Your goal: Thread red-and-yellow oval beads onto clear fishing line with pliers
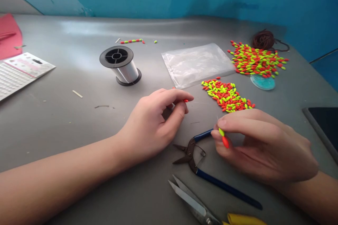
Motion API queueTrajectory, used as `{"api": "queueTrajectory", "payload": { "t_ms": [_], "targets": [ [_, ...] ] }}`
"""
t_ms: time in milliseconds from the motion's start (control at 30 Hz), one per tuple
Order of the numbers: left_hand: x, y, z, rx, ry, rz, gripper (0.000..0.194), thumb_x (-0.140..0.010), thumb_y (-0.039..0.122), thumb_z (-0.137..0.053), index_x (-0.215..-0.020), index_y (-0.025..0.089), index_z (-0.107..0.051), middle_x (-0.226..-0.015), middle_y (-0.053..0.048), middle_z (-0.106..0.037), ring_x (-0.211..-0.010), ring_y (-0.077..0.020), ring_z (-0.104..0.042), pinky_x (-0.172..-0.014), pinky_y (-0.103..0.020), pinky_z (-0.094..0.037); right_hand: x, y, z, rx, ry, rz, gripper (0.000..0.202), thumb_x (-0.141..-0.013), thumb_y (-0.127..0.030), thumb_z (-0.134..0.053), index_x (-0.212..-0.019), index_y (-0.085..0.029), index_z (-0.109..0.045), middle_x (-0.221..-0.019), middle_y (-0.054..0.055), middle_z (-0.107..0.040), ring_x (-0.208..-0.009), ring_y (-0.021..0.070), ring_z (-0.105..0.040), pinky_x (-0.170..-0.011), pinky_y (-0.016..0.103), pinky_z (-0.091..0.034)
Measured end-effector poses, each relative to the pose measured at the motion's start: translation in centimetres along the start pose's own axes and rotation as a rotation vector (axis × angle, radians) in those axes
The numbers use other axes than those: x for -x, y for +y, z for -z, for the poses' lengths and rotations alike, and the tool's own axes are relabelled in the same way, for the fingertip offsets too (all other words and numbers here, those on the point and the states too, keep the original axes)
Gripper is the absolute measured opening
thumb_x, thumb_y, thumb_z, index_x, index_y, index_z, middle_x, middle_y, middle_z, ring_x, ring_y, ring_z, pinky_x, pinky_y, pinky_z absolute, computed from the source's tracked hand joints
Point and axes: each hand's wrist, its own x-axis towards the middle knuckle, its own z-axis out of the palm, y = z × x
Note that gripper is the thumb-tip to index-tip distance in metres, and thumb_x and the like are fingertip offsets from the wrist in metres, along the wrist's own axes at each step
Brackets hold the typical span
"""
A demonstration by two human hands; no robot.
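Observation:
My left hand [161, 112] is closed in a pinch, with the tip of an orange-red oval bead [186, 100] showing between thumb and forefinger. To the right, my right hand [258, 144] pinches a yellow-green bead [221, 132], with an orange-red bead [225, 142] end to end below it. A thin strand seems to rise from these fingertips. Just beyond the hands lies a pile of oval beads [227, 95] in both colours. Blue-handled pliers [190, 153] rest open on the table between my hands, one handle partly behind the right fingers.
A spool of clear line [124, 70] stands at left centre. Behind are a plastic bag [198, 63], a larger bead heap [256, 59], a turquoise disc [264, 82] and dark cord [262, 39]. Scissors [192, 204] lie at the front edge; a patterned card [29, 66] lies left.

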Motion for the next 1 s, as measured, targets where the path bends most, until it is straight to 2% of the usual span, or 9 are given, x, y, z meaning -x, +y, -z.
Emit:
{"api": "queueTrajectory", "payload": {
  "t_ms": [133, 300, 400, 533, 633, 700, 800, 900, 1000],
  "targets": [
    [0.0, 0.1, 0.1, -0.026, -0.02, -0.135, 0.026, -0.101, 0.011, -0.058, -0.12, 0.018, -0.074, -0.098, -0.002, -0.077, -0.091, -0.0133, -0.071, -0.081, -0.024, -0.057, -0.3, 0.1, 0.2, 0.018, -0.017, 0.075, 0.031, -0.086, -0.013, -0.076, -0.115, -0.018, -0.066, -0.085, 0.004, -0.077, -0.071, 0.0161, -0.076, -0.071, 0.023, -0.063],
    [-0.2, 0.0, 0.3, -0.049, -0.067, -0.36, 0.024, -0.102, 0.006, -0.058, -0.12, 0.012, -0.072, -0.095, -0.003, -0.078, -0.091, -0.0132, -0.068, -0.089, -0.027, -0.055, -0.6, 0.2, 0.6, 0.026, -0.037, 0.12, 0.031, -0.089, -0.025, -0.069, -0.119, -0.017, -0.064, -0.087, 0.008, -0.079, -0.074, 0.0208, -0.078, -0.069, 0.028, -0.066],
    [-0.3, 0.0, 0.2, -0.053, -0.064, -0.444, 0.021, -0.101, 0.006, -0.062, -0.118, 0.009, -0.072, -0.089, -0.002, -0.076, -0.082, -0.0124, -0.065, -0.085, -0.027, -0.054, -0.5, 0.2, 0.6, 0.018, -0.06, 0.084, 0.029, -0.091, -0.02, -0.071, -0.119, -0.021, -0.065, -0.087, 0.006, -0.08, -0.071, 0.0184, -0.078, -0.068, 0.026, -0.066],
    [-0.3, 0.3, 0.0, -0.075, -0.042, -0.481, 0.014, -0.1, 0.008, -0.065, -0.111, 0.009, -0.074, -0.083, -0.002, -0.074, -0.074, -0.0114, -0.06, -0.075, -0.027, -0.049, 0.2, 0.1, 0.1, -0.048, -0.005, -0.108, 0.024, -0.091, -0.018, -0.074, -0.113, -0.024, -0.068, -0.084, 0.003, -0.079, -0.071, 0.018, -0.077, -0.072, 0.028, -0.065],
    [-0.2, 0.4, -0.1, -0.085, -0.043, -0.469, 0.012, -0.1, 0.008, -0.065, -0.107, 0.009, -0.075, -0.081, -0.002, -0.072, -0.072, -0.011, -0.057, -0.07, -0.027, -0.046, 0.6, 0.0, -0.2, -0.1, 0.006, -0.192, 0.027, -0.09, -0.019, -0.077, -0.114, -0.026, -0.068, -0.082, 0.0, -0.077, -0.069, 0.0172, -0.075, -0.07, 0.029, -0.064],
    [-0.1, 0.5, -0.1, -0.097, -0.034, -0.454, 0.011, -0.099, 0.009, -0.066, -0.105, 0.009, -0.076, -0.079, -0.002, -0.07, -0.07, -0.0112, -0.054, -0.068, -0.027, -0.045, 0.5, 0.0, -0.2, -0.092, -0.003, -0.165, 0.027, -0.091, -0.016, -0.077, -0.115, -0.025, -0.068, -0.084, 0.0, -0.077, -0.07, 0.0161, -0.075, -0.07, 0.028, -0.064],
    [0.1, 0.7, 0.0, -0.127, -0.007, -0.43, 0.009, -0.099, 0.012, -0.069, -0.101, 0.012, -0.077, -0.081, -0.003, -0.069, -0.072, -0.0126, -0.056, -0.071, -0.028, -0.049, 0.1, 0.1, 0.1, -0.035, -0.041, -0.052, 0.026, -0.092, -0.012, -0.077, -0.113, -0.022, -0.067, -0.088, 0.002, -0.079, -0.072, 0.0148, -0.075, -0.072, 0.025, -0.063],
    [0.1, 0.8, 0.1, -0.171, 0.02, -0.434, 0.009, -0.098, 0.016, -0.071, -0.101, 0.014, -0.08, -0.094, -0.008, -0.07, -0.084, -0.0156, -0.064, -0.079, -0.03, -0.054, -0.1, 0.1, 0.4, 0.006, -0.068, -0.007, 0.02, -0.094, -0.013, -0.076, -0.11, -0.02, -0.067, -0.088, 0.002, -0.08, -0.074, 0.0143, -0.076, -0.073, 0.022, -0.062],
    [-0.1, 0.7, 0.1, -0.158, -0.013, -0.511, 0.008, -0.099, 0.016, -0.07, -0.103, 0.013, -0.077, -0.106, -0.012, -0.075, -0.097, -0.0182, -0.069, -0.091, -0.033, -0.058, -0.2, 0.2, 0.4, 0.012, -0.064, 0.01, 0.017, -0.096, -0.014, -0.075, -0.111, -0.018, -0.067, -0.09, 0.003, -0.08, -0.077, 0.0132, -0.076, -0.076, 0.02, -0.061]
  ]
}}
